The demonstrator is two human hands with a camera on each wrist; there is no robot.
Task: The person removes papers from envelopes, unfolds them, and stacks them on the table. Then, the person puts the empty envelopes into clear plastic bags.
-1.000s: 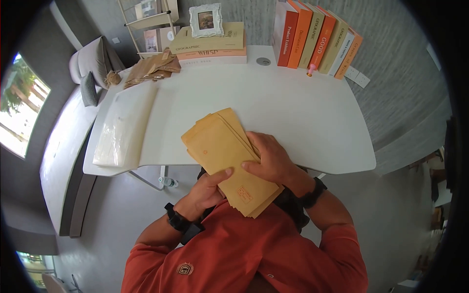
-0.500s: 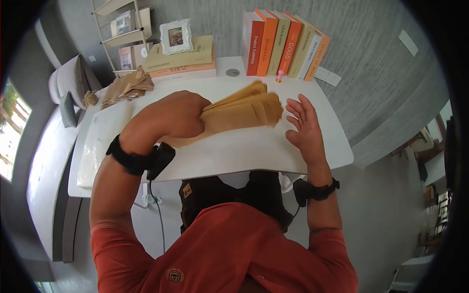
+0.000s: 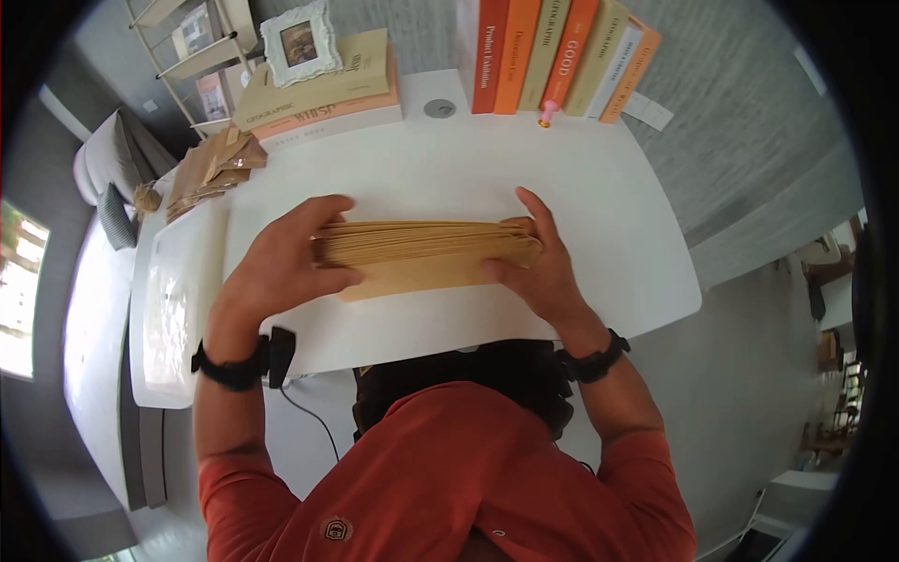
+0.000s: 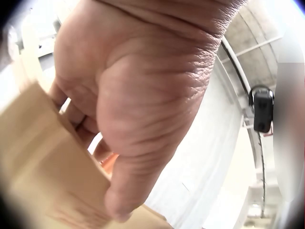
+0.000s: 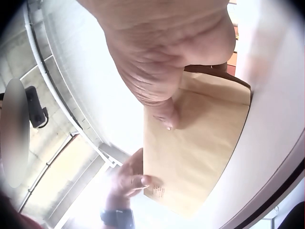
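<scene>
A thick stack of tan paper envelopes (image 3: 421, 253) stands on its long side over the white desk, its many layered edges facing up. My left hand (image 3: 272, 258) holds the left end, thumb on the near face and fingers on the far side. At the other end my right hand (image 3: 543, 267) grips the stack, thumb pressed on the front and index finger raised. The right wrist view shows the broad face of the outer envelope (image 5: 200, 133), with a small red print near the left thumb. Close under the left thumb, the left wrist view has the envelope's paper (image 4: 52, 167).
Along the desk's (image 3: 449, 328) left side lies a clear plastic packet (image 3: 178, 309), with brown paper bags (image 3: 220, 169) behind it. Stacked books (image 3: 323, 103) bear a white picture frame (image 3: 300, 42). Upright books (image 3: 552, 61) and a pink-handled stamp (image 3: 548, 112) stand at the back right.
The stack went from a slanted position near the lap to over the desk, first swung in the left hand alone with the right hand free. Now it is level, with both hands gripping its ends.
</scene>
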